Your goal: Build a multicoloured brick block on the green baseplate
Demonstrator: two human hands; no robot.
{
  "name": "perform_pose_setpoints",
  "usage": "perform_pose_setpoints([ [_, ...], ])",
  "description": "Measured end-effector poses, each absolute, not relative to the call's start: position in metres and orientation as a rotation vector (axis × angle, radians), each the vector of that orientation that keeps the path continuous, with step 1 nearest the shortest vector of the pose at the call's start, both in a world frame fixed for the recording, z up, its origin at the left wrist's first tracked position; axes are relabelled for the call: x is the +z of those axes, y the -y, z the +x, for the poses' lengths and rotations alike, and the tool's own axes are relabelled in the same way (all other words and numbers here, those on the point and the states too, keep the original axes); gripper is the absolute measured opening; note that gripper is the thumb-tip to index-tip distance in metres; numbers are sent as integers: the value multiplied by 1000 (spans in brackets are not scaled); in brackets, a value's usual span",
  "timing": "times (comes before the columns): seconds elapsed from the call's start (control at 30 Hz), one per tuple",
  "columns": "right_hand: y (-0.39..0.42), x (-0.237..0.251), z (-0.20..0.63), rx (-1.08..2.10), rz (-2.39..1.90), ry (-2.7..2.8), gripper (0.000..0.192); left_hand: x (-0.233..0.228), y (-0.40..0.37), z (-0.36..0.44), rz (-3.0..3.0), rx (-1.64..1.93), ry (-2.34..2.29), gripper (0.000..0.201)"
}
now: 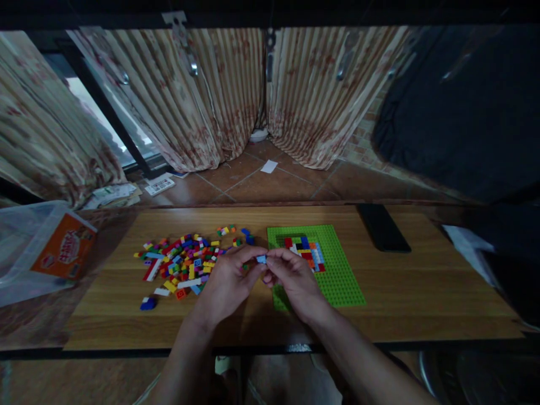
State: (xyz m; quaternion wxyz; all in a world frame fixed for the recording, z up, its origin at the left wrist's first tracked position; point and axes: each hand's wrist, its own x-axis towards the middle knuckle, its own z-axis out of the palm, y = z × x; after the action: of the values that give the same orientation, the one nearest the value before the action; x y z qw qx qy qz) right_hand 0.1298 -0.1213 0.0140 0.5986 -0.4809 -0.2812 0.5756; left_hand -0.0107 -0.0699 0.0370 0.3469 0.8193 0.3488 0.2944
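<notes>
Blue brick point(261, 259), long axis left-right, pinched betw. left hand point(228, 281) & right hand point(295, 278) grips

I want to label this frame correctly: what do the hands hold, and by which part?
A small light-blue brick is pinched between the fingers of the left hand and the right hand, each gripping one end, above the table.

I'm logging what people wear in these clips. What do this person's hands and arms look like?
Both arms are bare up to the frame's edge: no sleeves show. The left hand and right hand wear no gloves, and no rings, watch or bracelet can be seen in this dim view.
</notes>
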Motion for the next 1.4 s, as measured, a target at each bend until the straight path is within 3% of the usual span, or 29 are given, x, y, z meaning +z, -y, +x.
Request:
perform_pose_setpoints([
  [0.23, 132, 23, 155, 1126, -1296, 892, 26, 28, 80, 10, 2231, 807, -816, 22],
  [0.43, 146, 32, 213, 978, -1480, 878, 34, 20, 90, 30, 2193, 783, -885, 42],
  [0.63, 163, 21, 261, 988, -1842, 961, 34, 4, 88, 36, 2158, 606, -1060, 48],
  [0.93, 161, 1, 248, 981, -1978, 1008, 28, 2, 93, 51, 2191, 471, -1106, 54],
  [1.17, 164, 0, 248, 847, -2070, 1209, 42, 1, 93, 52, 2221, 468, -1106, 53],
  [1.4, 158, 6, 255, 1031, -1989, 1092, 41, 2, 96, 54, 2256, 497, -1123, 50],
])
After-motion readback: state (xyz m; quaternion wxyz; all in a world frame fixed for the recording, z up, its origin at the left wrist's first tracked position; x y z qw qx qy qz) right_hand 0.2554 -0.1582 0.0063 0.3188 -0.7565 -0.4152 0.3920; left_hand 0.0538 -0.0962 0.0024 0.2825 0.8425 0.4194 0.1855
